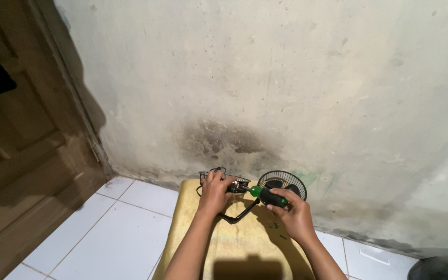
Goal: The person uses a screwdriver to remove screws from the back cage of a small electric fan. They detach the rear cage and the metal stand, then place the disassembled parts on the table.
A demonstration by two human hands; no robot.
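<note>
My left hand (214, 193) grips a small black wire-grille part of a fan (238, 182) lying on a yellow cloth (245, 243). My right hand (295, 212) holds a screwdriver (265, 195) with a green and black handle, its tip pointing left toward the part under my left hand. Behind the screwdriver a round black fan cage (284, 182) stands tilted against the wall. A black bent bracket (242, 213) runs between my hands on the cloth. Small dark bits, possibly screws (276, 226), lie near my right wrist.
A stained, mouldy plaster wall (265, 93) rises right behind the cloth. A brown wooden door (22, 155) stands at the left. White floor tiles (105, 228) surround the cloth. A dark object (439, 268) sits at the bottom right corner.
</note>
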